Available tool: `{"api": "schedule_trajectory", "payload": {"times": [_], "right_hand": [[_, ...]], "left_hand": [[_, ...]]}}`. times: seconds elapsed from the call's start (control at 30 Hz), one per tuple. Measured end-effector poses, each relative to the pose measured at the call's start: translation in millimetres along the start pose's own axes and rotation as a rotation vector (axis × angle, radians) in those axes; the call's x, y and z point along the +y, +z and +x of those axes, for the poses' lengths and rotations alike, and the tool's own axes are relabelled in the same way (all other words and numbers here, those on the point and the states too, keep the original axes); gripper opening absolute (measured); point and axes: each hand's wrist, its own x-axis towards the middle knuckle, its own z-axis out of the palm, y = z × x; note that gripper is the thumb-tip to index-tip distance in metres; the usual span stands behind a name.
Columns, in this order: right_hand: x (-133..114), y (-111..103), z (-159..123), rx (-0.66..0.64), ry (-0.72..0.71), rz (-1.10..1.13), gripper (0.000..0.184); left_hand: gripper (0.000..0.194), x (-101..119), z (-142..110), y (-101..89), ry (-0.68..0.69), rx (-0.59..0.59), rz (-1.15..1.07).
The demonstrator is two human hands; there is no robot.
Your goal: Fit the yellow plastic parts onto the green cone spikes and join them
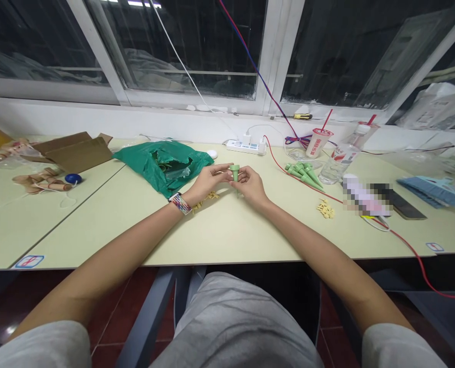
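A light green plastic spike (234,173) with a round cap stands upright between my hands above the table, its tip pointing down. Fingers of my left hand (209,180) close on its upper part from the left. From the right, my right hand (251,185) pinches its body. Small yellow pieces (211,196) lie on the table, partly hidden behind my left hand and wrist. A pile of similar green spikes (304,174) rests to the right, and a second heap of yellow pieces (325,208) lies nearer the front.
An open green plastic bag (143,159) is left of my hands, beside a cardboard box (74,151) and wooden toys (39,181). Behind is a power strip (246,147). A bottle (338,158), a cup (317,144), a phone (404,204) and a red cable (407,243) occupy the right.
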Motion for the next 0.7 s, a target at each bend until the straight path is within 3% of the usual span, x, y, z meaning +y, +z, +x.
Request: {"api": "schedule_trajectory", "payload": {"times": [0.1, 0.33, 0.7], "right_hand": [[-3.1, -0.4, -1.4, -0.02, -0.016, -0.039, 0.03], [-7.6, -1.3, -5.6, -0.013, -0.098, -0.148, 0.024], [-9.0, -3.4, -10.2, -0.126, -0.065, -0.019, 0.025]], "left_hand": [[0.055, 0.0, -0.3, -1.6, -0.003, -0.013, -0.036], [0.051, 0.1, 1.3, -0.9, 0.034, -0.003, 0.04], [0.051, -4.7, 3.4, -7.8, 0.0, -0.003, -0.065]]}}
